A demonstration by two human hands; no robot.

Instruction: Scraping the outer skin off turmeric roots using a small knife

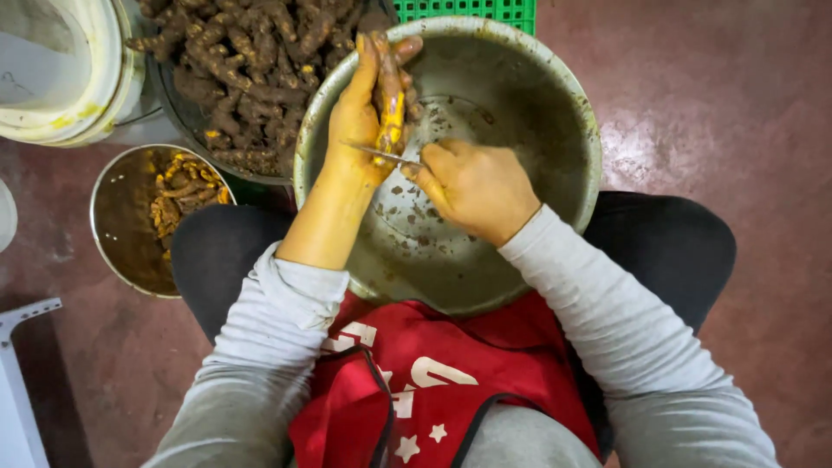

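Observation:
My left hand [357, 121] holds a turmeric root [391, 95], brown-skinned with a bright orange peeled patch, over a large metal bowl [555, 95] resting on my lap. My right hand [475, 186] grips a small thin-bladed knife [381, 154], its blade lying across the root's lower end. Brown peel scraps [407, 217] are scattered on the bowl's bottom. Both hands are stained yellow.
A dark tub heaped with unpeeled roots [247, 61] stands at the upper left. A smaller metal bowl [117, 225] with peeled orange pieces [182, 195] sits on the reddish floor. A white bucket [74, 78] is at the far left, a green crate [472, 9] behind the big bowl.

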